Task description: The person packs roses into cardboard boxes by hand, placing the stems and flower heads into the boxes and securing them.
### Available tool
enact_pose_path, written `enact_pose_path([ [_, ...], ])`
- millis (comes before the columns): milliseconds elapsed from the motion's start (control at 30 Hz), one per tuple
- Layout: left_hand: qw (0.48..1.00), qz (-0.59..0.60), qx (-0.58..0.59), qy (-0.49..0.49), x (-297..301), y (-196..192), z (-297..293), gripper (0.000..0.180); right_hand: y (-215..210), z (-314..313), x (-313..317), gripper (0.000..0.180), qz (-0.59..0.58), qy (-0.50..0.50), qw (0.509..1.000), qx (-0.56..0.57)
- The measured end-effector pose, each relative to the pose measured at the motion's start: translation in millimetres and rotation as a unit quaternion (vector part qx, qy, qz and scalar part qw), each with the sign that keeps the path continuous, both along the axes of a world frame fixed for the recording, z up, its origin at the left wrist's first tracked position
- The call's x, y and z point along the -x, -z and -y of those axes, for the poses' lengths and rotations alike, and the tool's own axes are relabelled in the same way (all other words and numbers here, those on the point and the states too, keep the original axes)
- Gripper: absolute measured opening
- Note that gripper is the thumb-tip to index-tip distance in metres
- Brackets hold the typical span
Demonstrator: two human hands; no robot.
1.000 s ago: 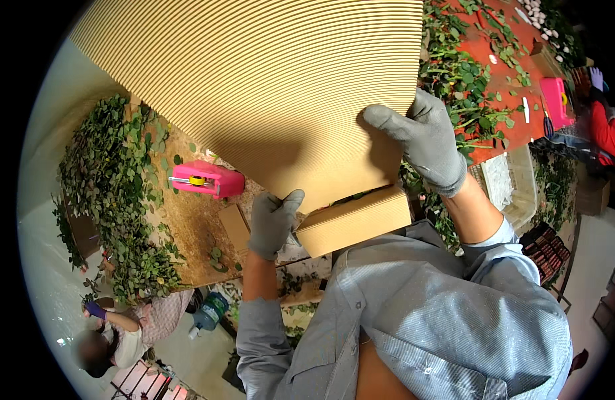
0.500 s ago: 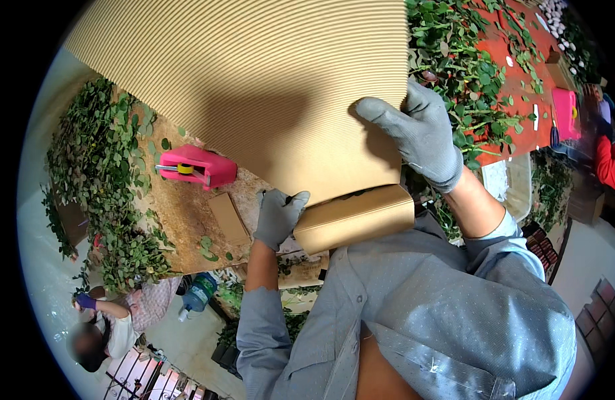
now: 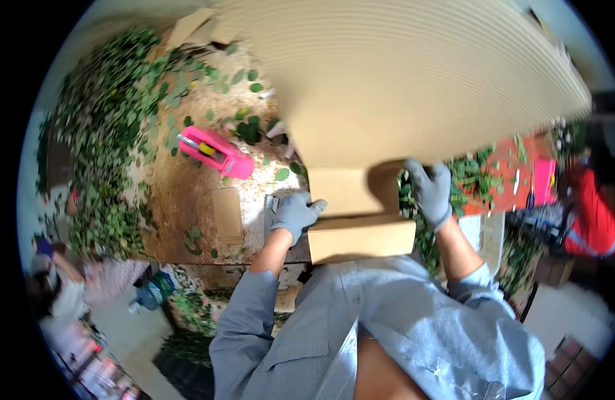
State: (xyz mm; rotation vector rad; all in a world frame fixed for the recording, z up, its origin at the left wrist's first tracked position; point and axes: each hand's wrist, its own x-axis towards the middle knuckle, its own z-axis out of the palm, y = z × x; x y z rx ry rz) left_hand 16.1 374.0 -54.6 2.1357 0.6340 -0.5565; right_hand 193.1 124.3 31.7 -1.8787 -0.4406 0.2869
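Observation:
A large tan corrugated cardboard sheet [image 3: 401,87] rises in front of me, with its ribbed face showing. Its near end bends into a narrow folded flap [image 3: 361,241] at my waist. My left hand [image 3: 298,217], in a grey glove, is closed on the sheet's left edge by the fold, thumb on top and the other fingers partly hidden. At the sheet's right edge is my gloved right hand [image 3: 433,192], thumb and fingers apart; it casts a shadow on the cardboard. A small grey metallic thing [image 3: 271,204] shows beside my left hand.
A pink tape dispenser [image 3: 217,152] and a small flat cardboard piece [image 3: 228,215] lie on the worn table at left. Leafy stems [image 3: 101,153] heap along the left side. A red surface [image 3: 504,177] and a white bin [image 3: 491,237] are at right. Other people stand at both sides.
The sheet has swung to the right and tilted up, uncovering more table at left. My right hand has moved down and spread its fingers; my left hand has shifted slightly right and down.

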Motion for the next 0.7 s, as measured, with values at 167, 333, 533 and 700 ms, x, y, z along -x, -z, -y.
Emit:
enact_pose_path([
  [167, 0.999, -0.023, -0.030, 0.009, 2.6, 19.6, 1.0, 0.054, 29.8, 24.2, -0.7, 0.014, 0.123, 0.011, 0.988, 0.087],
  [333, 0.999, -0.010, -0.044, -0.007, 5.5, 18.0, 4.3, 0.053, 29.2, 0.7, -8.5, 0.024, 0.220, -0.031, 0.940, 0.257],
  [533, 0.997, 0.029, -0.044, -0.049, 11.8, 29.4, 11.1, 0.055, 9.6, -19.3, -6.4, 0.042, 0.218, -0.009, 0.899, 0.379],
  [700, 0.999, -0.002, -0.034, -0.025, 7.8, 21.4, 9.5, 0.059, 1.2, -20.8, 6.0, 0.055, 0.191, -0.085, 0.838, 0.503],
])
